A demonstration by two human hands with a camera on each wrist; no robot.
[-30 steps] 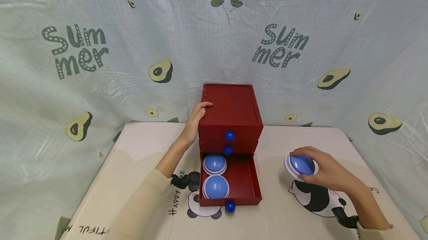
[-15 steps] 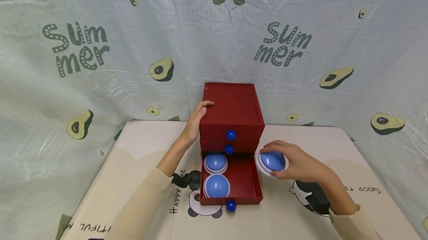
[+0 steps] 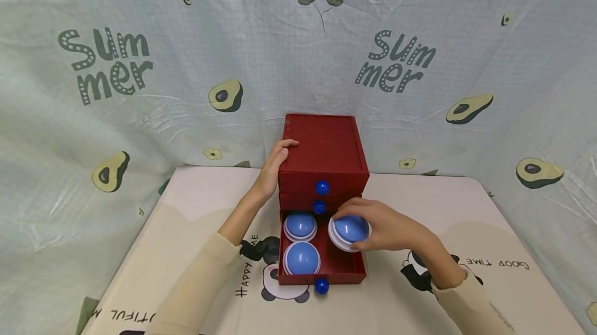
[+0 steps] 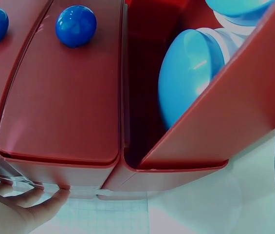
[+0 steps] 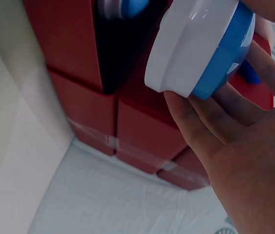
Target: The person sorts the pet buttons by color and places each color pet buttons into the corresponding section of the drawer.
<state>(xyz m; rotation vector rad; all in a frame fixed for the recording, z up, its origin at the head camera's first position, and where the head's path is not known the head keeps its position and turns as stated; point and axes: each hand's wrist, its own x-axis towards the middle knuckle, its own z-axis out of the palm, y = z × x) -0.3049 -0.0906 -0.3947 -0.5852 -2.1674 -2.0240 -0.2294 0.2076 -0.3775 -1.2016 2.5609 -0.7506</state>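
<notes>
My right hand pinches a round push button with a blue dome and white base, tilted, over the right half of the open bottom drawer. In the right wrist view, fingers and thumb span the push button's sides. Two matching push buttons sit in the drawer's left half, a rear one and a front one. My left hand rests against the left side of the red drawer cabinet, fingertips over its top edge. In the left wrist view, its fingers touch the cabinet's side.
Two closed drawers with blue knobs stand above the open one. The bottom drawer's knob points toward me. A pale table mat with panda prints lies underneath. A printed cloth hangs behind the cabinet.
My right hand has carried the push button leftward from the right side of the table to over the drawer. My left hand has stayed on the cabinet.
</notes>
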